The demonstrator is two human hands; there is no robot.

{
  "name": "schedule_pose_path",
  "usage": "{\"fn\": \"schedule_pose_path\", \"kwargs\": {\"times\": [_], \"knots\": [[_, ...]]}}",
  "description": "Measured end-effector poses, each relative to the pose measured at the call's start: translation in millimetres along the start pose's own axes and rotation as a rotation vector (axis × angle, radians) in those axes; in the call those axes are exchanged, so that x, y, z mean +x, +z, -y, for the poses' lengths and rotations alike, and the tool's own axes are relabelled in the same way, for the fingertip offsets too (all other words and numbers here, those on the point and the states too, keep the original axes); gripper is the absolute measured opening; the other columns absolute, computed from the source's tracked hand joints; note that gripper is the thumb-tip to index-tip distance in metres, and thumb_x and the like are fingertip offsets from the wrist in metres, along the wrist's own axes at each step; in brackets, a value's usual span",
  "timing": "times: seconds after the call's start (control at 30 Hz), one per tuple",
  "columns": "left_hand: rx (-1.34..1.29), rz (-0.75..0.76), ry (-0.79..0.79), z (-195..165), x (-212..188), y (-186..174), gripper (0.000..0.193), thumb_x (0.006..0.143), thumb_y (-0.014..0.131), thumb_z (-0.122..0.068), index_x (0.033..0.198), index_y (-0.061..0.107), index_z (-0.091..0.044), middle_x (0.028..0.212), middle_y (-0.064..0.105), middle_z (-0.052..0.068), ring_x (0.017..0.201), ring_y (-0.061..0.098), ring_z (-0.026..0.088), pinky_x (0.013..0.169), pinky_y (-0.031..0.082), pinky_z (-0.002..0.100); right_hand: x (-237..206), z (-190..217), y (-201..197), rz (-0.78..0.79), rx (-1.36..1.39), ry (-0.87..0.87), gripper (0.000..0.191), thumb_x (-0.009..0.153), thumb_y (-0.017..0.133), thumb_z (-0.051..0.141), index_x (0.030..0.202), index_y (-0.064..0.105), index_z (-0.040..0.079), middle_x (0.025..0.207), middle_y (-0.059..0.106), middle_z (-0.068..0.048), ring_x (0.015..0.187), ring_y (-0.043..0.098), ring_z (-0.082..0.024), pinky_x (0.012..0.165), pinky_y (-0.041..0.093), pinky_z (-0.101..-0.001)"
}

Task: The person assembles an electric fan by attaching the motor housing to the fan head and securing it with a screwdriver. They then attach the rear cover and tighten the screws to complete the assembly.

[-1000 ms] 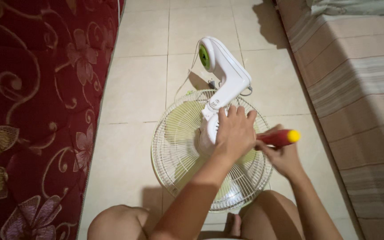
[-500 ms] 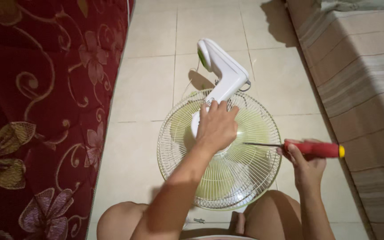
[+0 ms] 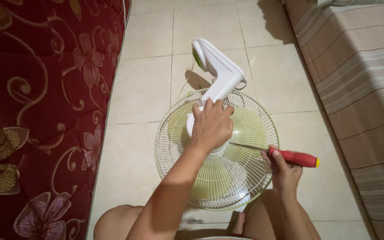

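Swung outward since a second ago: right hand (image 3: 284, 171) now at the fan's (image 3: 216, 149) right rim, no longer tucked against the hub. Closed around a red-handled screwdriver (image 3: 293, 157), shaft pointing left toward the hub, tip hidden under the left hand (image 3: 210, 126). Left hand spread flat, fingers loosely open, pressing on the white motor housing at the fan's centre, gripping nothing that shows.

Fan lying face down on the tiled floor (image 3: 143, 93), round wire grille uppermost, white neck and base (image 3: 216, 69) reaching away beyond the far rim. Near rim just above the person's knees; small screw (image 3: 195, 221) on the tiles just below that rim.

Left of the fan, a strip of bare tile, then the red flowered mattress (image 3: 36, 111) edge. Right of the fan, a narrower strip before the striped mattress (image 3: 361, 102). Widest open tile beyond the fan's base.
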State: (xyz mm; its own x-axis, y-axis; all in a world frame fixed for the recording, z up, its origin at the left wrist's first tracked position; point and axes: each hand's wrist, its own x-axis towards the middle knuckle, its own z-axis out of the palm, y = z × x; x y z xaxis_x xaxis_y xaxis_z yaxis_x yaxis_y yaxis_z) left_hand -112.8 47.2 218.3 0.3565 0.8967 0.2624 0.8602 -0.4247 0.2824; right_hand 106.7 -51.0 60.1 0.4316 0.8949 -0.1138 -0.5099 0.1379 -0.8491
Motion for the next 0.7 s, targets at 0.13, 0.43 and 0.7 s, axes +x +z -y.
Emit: {"fn": "schedule_pose_path", "kwargs": {"times": [0.13, 0.43, 0.7], "knots": [[0.01, 0.048, -0.007, -2, -1, 1, 0.027, 0.086, 0.059, -0.022, 0.107, 0.073, -0.013, 0.111, 0.063, 0.013, 0.114, 0.053, 0.032, 0.1, 0.033, 0.066, 2, -9, -12, -0.022, 0.091, 0.087, 0.019, 0.099, 0.063, -0.001, 0.114, 0.062, -0.013, 0.117, 0.069, -0.025, 0.093, 0.073, -0.03, 0.086, 0.063, -0.0372], [0.026, 0.052, 0.033, -5, -4, 1, 0.026, 0.086, 0.058, -0.023, 0.101, 0.076, -0.011, 0.112, 0.063, 0.014, 0.115, 0.053, 0.031, 0.101, 0.032, 0.065, 22, -15, -25, -0.011, 0.09, 0.147, 0.024, 0.097, 0.063, 0.0, 0.116, 0.058, -0.013, 0.114, 0.069, -0.021, 0.097, 0.072, -0.031, 0.09, 0.063, -0.0376], [0.023, 0.027, 0.015, -12, -6, 15, 0.03, 0.089, 0.056, -0.025, 0.104, 0.075, -0.007, 0.112, 0.065, 0.014, 0.113, 0.056, 0.027, 0.105, 0.034, 0.058, 8, -32, -39, -0.18, 0.215, 0.234, 0.023, 0.097, 0.064, 0.003, 0.111, 0.056, -0.014, 0.109, 0.069, -0.021, 0.096, 0.072, -0.031, 0.091, 0.063, -0.0379]]}}
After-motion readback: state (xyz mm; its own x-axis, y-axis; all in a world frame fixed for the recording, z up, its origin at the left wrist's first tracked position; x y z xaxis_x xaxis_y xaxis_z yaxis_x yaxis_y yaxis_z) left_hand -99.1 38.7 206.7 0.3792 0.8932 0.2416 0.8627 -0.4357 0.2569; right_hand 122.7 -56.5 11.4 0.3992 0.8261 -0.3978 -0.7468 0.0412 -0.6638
